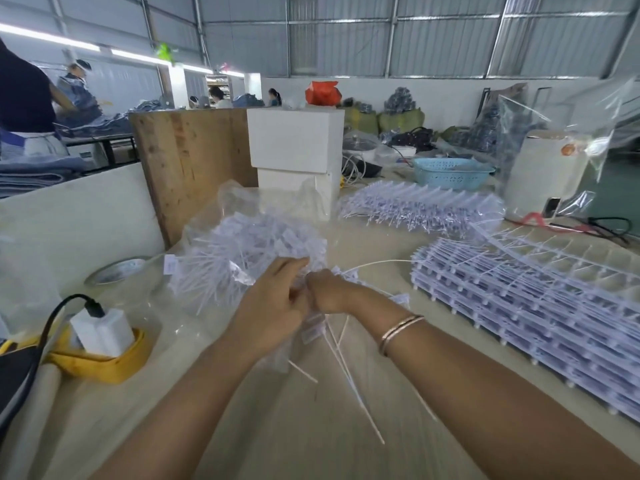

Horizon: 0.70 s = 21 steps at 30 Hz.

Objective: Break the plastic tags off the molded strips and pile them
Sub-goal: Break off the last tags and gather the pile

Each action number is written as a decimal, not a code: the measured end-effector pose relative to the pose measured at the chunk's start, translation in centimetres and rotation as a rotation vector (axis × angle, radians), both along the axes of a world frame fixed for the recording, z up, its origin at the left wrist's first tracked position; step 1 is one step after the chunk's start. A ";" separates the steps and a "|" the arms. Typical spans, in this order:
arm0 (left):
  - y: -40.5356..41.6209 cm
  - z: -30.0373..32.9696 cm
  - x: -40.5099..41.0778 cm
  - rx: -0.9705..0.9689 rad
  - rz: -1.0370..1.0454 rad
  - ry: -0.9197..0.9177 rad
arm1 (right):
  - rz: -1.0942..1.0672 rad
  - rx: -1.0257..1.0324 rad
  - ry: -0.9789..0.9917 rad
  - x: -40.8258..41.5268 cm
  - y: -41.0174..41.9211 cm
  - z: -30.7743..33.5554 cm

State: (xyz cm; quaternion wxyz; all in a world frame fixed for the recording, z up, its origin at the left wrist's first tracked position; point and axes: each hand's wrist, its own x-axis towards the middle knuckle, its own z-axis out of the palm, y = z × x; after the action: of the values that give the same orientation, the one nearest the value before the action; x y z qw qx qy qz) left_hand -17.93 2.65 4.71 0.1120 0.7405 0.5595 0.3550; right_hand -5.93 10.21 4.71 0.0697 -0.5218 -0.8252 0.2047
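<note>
While a molded strip [349, 362] is gripped between both hands above the table [242, 427], its thin stems are left hanging so tags can probably be snapped off. It is held just beside the pile of tags [249, 247] (lying on clear plastic), likely for short drops. Stacked strips [526, 306] are kept at the right. The left hand [273, 306] and right hand [327, 292] are pressed together, fingers curled round the strip.

Bright, even indoor light. Tube lights [52, 37] run across the upper left of the frame, blown out to white. Shadows on the table [277, 427] soft and faint. Strong wide-angle bending at the edges; roof lines curve. Overall slightly soft, background workers blurred.
</note>
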 end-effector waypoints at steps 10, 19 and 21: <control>0.3 -3.3 -0.4 -0.172 0.344 0.733 | -0.319 0.045 -0.215 11.0 -4.5 0.5; 1.1 -3.2 -2.2 -0.317 0.568 0.509 | -0.073 -0.006 0.016 6.7 -5.6 -1.1; 1.2 -3.1 -2.5 -0.339 0.589 0.546 | -0.134 0.127 0.084 6.6 -4.5 -0.5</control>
State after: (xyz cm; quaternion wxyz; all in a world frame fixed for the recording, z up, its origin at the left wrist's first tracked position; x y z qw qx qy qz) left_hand -20.47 3.88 1.57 -0.0262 0.5872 0.8063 0.0660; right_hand 0.63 5.71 4.25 0.1508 -0.5611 -0.7962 0.1687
